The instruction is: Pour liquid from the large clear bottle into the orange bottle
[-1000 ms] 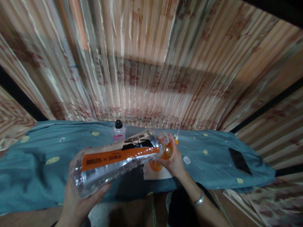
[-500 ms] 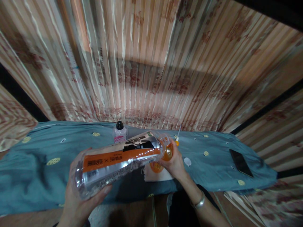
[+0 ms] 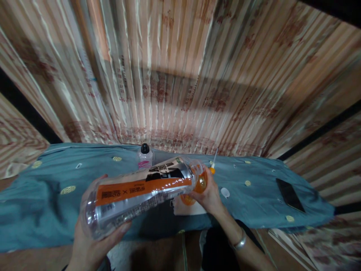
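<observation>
My left hand (image 3: 96, 233) is wrapped round the base end of a large clear plastic drink bottle (image 3: 146, 186) with an orange and silver label. The drink bottle lies tilted in the air, its neck end pointing right. My right hand (image 3: 208, 194) closes round an orange see-through bottle (image 3: 200, 183) at that neck end. The large bottle partly covers the orange one, so whether their mouths touch cannot be made out. Below the orange bottle is a white cloth or paper (image 3: 183, 211). Behind it lies an orange piece with a thin white tube (image 3: 212, 170).
A small clear bottle with a black cap (image 3: 144, 154) stands behind the large bottle. A dark phone (image 3: 290, 195) rests on the right of the blue-green sheet (image 3: 259, 199). A round white patch or disc (image 3: 225, 192) is near my right hand. Patterned curtains (image 3: 175, 94) hang behind.
The view has shifted slightly, moving the background a little to the right. The large bottle's base end sits slightly farther left in view. Both hands keep their hold.
</observation>
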{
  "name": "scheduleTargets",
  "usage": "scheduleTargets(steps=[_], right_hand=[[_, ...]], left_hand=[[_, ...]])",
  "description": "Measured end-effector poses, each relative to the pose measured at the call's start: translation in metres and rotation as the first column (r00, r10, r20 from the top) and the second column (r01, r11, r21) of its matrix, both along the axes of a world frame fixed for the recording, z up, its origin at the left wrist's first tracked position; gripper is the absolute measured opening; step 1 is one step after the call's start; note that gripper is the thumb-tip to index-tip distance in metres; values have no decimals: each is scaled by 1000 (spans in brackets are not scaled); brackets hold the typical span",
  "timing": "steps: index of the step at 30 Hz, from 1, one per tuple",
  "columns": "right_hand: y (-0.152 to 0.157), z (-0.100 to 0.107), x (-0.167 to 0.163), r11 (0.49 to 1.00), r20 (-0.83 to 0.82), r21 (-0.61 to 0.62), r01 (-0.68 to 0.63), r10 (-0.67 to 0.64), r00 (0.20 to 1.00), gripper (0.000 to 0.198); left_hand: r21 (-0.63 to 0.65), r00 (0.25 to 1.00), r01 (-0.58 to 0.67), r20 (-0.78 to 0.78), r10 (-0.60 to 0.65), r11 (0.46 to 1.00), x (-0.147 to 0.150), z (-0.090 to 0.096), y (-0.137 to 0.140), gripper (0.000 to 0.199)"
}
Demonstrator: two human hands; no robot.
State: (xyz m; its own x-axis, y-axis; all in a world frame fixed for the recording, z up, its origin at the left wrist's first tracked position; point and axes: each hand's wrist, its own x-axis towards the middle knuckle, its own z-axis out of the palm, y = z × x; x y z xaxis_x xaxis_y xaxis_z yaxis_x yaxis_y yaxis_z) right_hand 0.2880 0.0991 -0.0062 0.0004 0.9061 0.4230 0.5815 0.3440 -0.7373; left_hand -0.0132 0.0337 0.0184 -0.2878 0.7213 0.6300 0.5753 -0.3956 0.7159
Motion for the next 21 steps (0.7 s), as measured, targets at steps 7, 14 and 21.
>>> scheduleTargets(steps=[7,14,21], right_hand=[[0,0,-1,1000,11,3,-15,15,1000,92],[-1,0,-2,999,5,3,-37,37,999,87],[-2,1,-3,1000,2,-11,-18,18,1000,83]], left_hand=[[-8,1000,-2,-11,2,1000,0,3,0,81],[-18,999,-34,-31,34,999,-3,5,-1,82],[-95,1000,-10,23,13,995,-3,4,-5,80]])
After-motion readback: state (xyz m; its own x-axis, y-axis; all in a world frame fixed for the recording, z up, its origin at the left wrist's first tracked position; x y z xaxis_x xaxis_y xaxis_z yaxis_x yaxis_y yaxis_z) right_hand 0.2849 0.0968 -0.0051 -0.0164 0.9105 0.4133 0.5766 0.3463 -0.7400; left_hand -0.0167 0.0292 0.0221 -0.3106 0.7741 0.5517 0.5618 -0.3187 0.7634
